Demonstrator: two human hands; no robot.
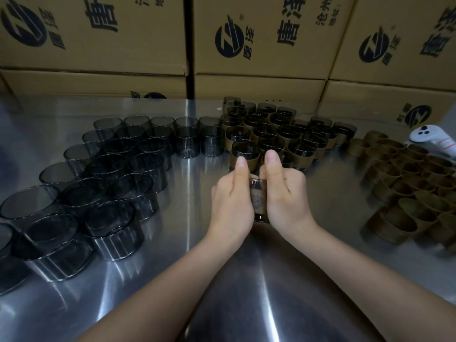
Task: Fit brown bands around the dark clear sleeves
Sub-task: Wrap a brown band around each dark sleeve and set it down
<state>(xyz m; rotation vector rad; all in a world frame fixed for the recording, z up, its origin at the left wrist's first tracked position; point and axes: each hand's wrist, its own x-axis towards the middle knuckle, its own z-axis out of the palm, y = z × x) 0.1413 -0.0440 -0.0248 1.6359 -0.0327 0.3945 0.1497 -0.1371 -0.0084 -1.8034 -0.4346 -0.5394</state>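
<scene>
Hands [259, 201] around one banded sleeve [259, 201]

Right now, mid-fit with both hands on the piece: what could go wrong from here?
1. The left hand and right hand squeeze one sleeve from both sides; its band looks only partly seen, so it may seat crooked.
2. The finished sleeves stand packed just beyond the thumbs; a forward push could topple some.
3. The bare sleeves are stacked two high on the slick metal table; a nudge may bring them down.
</scene>
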